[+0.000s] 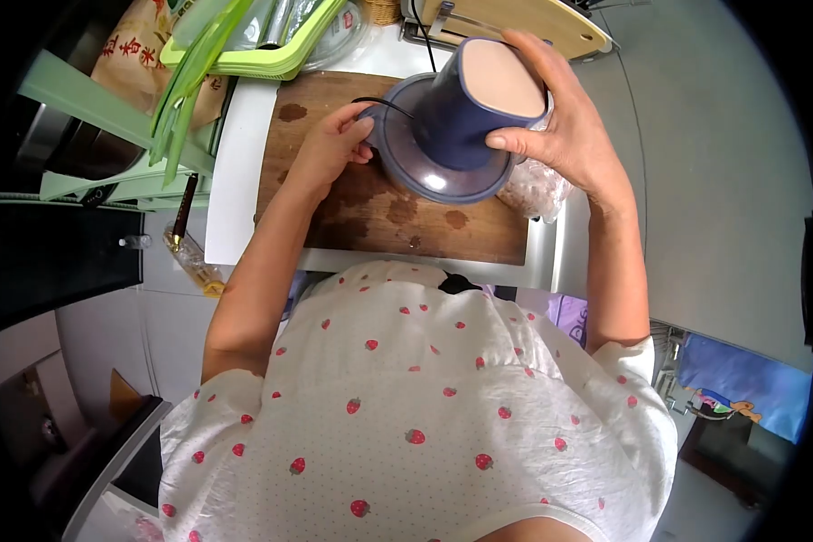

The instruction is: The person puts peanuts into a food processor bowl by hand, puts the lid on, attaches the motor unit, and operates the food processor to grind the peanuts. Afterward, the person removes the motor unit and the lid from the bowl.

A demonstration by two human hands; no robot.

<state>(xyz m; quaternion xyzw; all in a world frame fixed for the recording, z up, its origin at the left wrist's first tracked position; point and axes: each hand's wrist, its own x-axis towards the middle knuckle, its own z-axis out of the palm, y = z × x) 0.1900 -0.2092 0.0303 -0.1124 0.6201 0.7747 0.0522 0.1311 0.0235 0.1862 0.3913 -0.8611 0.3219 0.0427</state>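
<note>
Appliance [452, 126], glossy round rim [406, 176], wooden board [352, 226]

The left grip [343, 140] pinches the rim of a blue appliance [447, 126]; the right grip [569, 131] clasps its body, over a damp-spotted board [361, 206] on the bench [230, 203].

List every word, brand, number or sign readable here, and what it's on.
"香米": red print on the tan bag; the character before it is unclear.
Purple item: pale lettering, too partial to read.
Clear plastic container: tiny marking, too small to read.
Blue device: no text visible.
</note>
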